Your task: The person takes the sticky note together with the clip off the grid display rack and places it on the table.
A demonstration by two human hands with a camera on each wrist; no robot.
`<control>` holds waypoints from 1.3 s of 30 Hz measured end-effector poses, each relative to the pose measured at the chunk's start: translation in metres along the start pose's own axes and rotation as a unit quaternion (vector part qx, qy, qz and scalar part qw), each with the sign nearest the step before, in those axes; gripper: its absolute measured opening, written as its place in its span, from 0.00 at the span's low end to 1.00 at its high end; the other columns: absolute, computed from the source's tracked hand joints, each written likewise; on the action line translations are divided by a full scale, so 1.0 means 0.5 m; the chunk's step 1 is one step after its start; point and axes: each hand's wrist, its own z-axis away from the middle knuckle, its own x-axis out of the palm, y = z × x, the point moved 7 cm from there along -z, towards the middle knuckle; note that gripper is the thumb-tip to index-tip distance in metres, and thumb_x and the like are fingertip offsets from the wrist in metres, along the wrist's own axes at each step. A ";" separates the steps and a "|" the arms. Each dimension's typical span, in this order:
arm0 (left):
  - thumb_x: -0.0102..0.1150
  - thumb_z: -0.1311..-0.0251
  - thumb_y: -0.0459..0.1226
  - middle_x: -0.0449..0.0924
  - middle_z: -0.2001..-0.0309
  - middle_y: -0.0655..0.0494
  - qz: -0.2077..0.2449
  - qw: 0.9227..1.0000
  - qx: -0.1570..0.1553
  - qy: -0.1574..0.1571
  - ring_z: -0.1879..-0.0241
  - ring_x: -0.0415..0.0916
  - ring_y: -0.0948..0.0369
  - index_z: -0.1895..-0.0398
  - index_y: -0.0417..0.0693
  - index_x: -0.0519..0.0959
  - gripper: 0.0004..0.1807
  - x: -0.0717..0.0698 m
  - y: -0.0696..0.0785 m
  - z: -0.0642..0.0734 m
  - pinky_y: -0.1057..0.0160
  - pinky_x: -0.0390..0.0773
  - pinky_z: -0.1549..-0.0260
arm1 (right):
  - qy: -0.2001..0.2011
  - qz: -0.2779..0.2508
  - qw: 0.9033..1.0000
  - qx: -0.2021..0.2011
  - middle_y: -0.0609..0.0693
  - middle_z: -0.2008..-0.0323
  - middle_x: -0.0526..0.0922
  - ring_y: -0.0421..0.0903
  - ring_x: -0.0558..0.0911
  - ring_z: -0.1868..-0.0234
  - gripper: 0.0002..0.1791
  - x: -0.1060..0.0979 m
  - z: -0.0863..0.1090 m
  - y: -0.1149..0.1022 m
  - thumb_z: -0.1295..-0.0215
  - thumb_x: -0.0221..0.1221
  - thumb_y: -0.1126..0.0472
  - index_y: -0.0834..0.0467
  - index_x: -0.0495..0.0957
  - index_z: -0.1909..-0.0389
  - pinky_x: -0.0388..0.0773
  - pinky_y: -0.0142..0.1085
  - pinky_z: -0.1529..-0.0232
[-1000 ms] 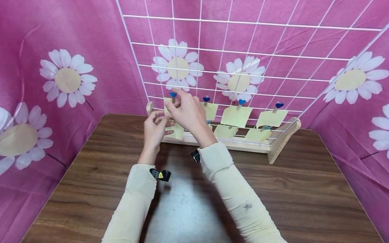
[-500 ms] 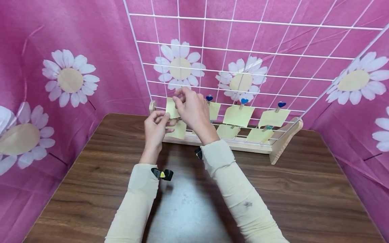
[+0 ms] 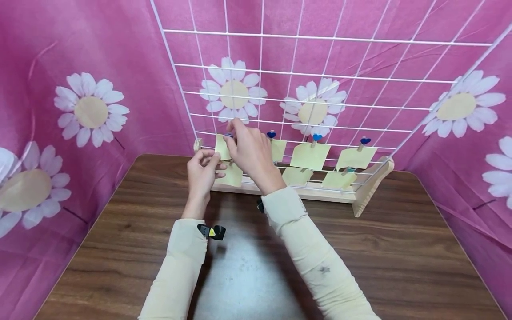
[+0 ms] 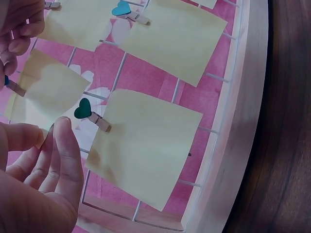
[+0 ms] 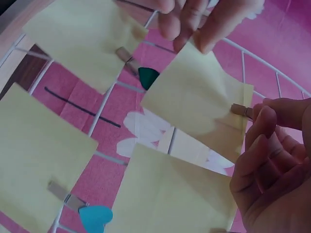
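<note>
At the left end of a white wire grid [image 3: 262,71], my left hand [image 3: 201,175] pinches the lower corner of a pale yellow sticky note [image 5: 194,97] between thumb and fingertip. My right hand [image 3: 252,149] pinches a small wooden clothespin [image 5: 239,110] that grips the note's top edge. Its blue heart [image 3: 229,134] is mostly covered by my fingers in the head view. Just below hangs another sticky note [image 4: 146,143], held by a clothespin with a green heart [image 4: 83,108].
Several more yellow notes [image 3: 310,156] hang in two rows to the right, pinned by heart clothespins [image 3: 317,138]. The grid stands in a light wooden base [image 3: 328,195] on a brown wood-grain table [image 3: 400,249]. A pink cloth with daisies [image 3: 132,53] hangs behind and at the sides.
My right fingers have moved over the blue heart, which showed plainly one second ago. My left thumb has come onto the note's corner. The head view has shifted slightly.
</note>
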 end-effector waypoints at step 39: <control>0.59 0.40 0.37 0.79 0.75 0.57 0.023 0.999 0.016 -0.022 0.78 0.81 0.65 0.66 0.46 0.74 0.04 0.004 -0.016 0.005 0.66 0.81 0.79 | 0.115 0.011 0.993 -0.036 0.44 0.79 0.81 0.42 0.72 0.85 0.08 0.006 0.018 0.003 0.32 0.52 0.54 0.54 0.75 0.61 0.62 0.32 0.85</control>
